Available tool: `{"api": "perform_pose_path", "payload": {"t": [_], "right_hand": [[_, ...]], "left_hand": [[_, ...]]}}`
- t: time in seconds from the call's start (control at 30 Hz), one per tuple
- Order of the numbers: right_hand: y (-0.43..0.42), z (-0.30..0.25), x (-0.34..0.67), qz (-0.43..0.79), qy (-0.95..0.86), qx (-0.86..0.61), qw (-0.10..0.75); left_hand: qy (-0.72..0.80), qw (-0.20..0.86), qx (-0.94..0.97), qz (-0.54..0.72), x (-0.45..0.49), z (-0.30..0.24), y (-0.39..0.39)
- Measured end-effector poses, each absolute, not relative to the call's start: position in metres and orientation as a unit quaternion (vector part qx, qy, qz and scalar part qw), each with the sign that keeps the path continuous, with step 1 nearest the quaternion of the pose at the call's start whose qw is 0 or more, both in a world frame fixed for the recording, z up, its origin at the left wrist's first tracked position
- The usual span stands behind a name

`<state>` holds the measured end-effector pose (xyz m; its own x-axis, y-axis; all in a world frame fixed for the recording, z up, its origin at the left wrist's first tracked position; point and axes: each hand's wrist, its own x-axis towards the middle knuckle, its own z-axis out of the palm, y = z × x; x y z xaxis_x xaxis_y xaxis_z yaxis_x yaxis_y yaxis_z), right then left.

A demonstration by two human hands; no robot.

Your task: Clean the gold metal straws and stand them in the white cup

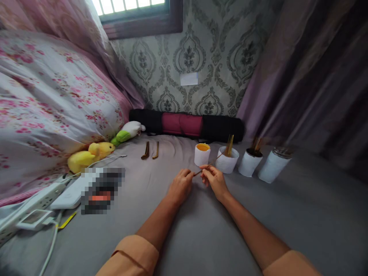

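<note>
Orange sleeves (135, 255) lead to both hands, just in front of the yellow-filled cup (202, 154). Left hand (180, 185) and right hand (214, 179) each pinch an end of a thin stick (197, 173), apparently mid-handling. Any move to that cup would need only a short forward reach. Three cups (249, 162) crowd that cup's right; bare bed (201, 230) lies nearer.

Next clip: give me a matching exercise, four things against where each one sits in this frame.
Things:
1 thin stick
2 yellow plush toy
3 black and red roll
4 cup with orange filling

Places:
A along the wall
B left end of the cup row
C pinched between left hand and right hand
D beside the flowered bedding

Pairs: 1-C, 2-D, 3-A, 4-B
</note>
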<state>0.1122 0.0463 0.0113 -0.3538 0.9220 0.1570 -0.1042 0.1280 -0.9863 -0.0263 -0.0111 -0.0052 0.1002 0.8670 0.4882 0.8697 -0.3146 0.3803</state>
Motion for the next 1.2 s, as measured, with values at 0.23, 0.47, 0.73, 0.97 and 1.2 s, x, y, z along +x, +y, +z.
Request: {"api": "perform_pose_path", "payload": {"t": [0.23, 0.47, 0.73, 0.97, 1.2], "right_hand": [[0.049, 0.007, 0.113, 0.578, -0.587, -0.338, 0.455], [0.051, 0.006, 0.113, 0.575, -0.587, -0.345, 0.454], [0.054, 0.002, 0.114, 0.571, -0.585, -0.352, 0.456], [0.056, 0.004, 0.115, 0.554, -0.586, -0.370, 0.461], [0.060, 0.002, 0.119, 0.537, -0.579, -0.393, 0.470]], "left_hand": [[-0.596, 0.020, -0.743, -0.304, -0.025, -0.004, -0.011], [-0.583, -0.014, -0.731, -0.355, -0.025, -0.008, -0.008], [-0.564, -0.080, -0.698, -0.433, -0.023, -0.014, -0.004], [-0.591, -0.206, -0.612, -0.483, -0.017, -0.013, -0.001], [-0.556, -0.403, -0.493, -0.535, -0.008, -0.008, -0.001]]}}
